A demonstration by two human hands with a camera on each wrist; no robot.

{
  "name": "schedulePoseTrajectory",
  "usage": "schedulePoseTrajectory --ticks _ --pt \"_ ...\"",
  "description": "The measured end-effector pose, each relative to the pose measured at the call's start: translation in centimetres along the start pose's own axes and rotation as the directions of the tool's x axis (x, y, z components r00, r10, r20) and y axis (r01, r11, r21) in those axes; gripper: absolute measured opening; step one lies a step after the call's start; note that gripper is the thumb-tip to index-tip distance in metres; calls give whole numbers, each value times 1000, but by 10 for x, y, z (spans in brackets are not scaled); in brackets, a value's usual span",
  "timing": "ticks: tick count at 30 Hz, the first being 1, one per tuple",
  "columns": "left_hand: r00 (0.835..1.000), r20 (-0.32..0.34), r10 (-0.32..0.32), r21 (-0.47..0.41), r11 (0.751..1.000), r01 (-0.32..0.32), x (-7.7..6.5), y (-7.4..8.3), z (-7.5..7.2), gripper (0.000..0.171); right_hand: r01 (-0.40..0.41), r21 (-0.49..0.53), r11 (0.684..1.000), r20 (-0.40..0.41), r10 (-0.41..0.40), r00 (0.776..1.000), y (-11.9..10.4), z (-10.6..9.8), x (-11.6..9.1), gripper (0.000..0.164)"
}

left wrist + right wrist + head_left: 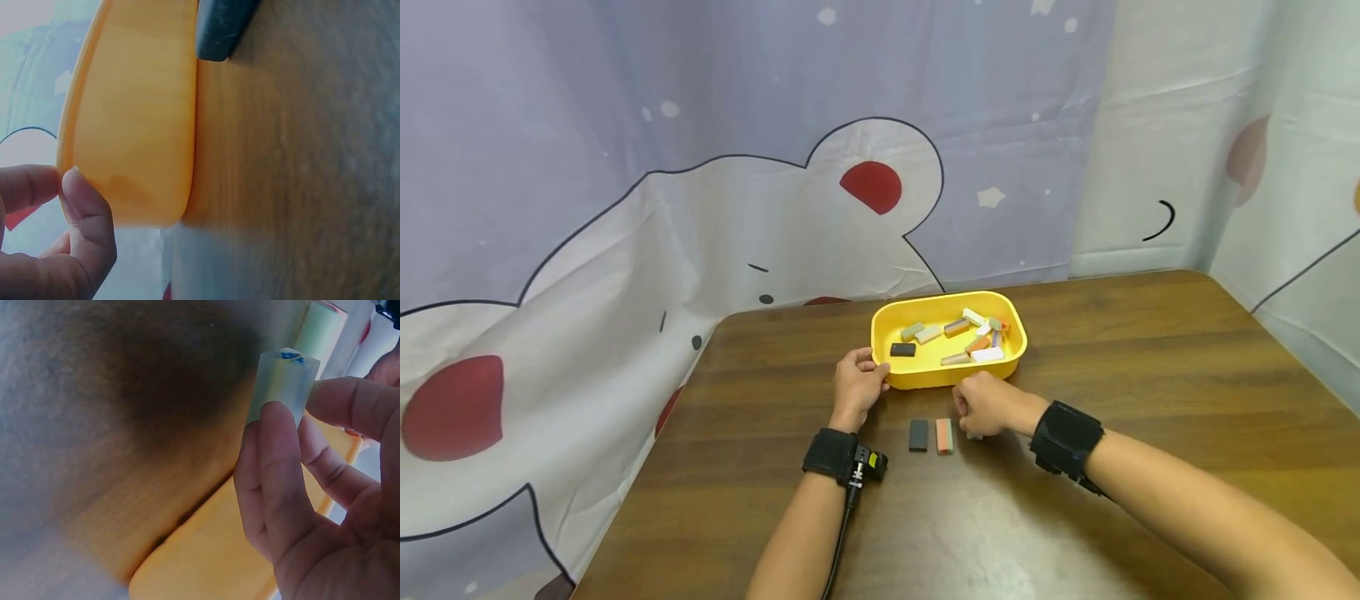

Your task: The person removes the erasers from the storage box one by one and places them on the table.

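A yellow plastic basket [917,380] stands on the table, with several small block-shaped erasers in it. My left hand [859,385] pinches the basket's rim at its near left corner, thumb and fingertips on the edge in the left wrist view. My right hand [988,404] is just in front of the basket and pinches a pale, whitish-green eraser [281,387] with a blue mark on its end. To its left on the table lie a pink-and-green eraser [944,437] and a dark grey eraser [918,435], side by side and lengthwise.
Inside the basket are a black eraser [902,349] at the left and a white eraser [987,355] at the right front, among others. The brown wooden table [760,392] ends at a patterned curtain [737,225]. A black cable [842,533] runs along the left forearm.
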State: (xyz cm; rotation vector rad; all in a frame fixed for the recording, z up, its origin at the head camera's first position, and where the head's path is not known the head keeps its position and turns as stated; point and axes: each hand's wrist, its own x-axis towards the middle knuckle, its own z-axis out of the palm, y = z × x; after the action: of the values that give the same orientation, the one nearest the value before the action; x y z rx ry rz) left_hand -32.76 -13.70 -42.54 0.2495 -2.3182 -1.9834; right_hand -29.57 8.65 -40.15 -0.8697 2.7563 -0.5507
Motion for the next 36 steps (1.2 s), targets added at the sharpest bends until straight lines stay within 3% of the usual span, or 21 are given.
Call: schedulePoseTrajectory --ticks 36 --pt "1000 -1 4 0 1000 -4 -1 -1 0 47 -7 1 1000 29 6 1000 5 8 1 21"
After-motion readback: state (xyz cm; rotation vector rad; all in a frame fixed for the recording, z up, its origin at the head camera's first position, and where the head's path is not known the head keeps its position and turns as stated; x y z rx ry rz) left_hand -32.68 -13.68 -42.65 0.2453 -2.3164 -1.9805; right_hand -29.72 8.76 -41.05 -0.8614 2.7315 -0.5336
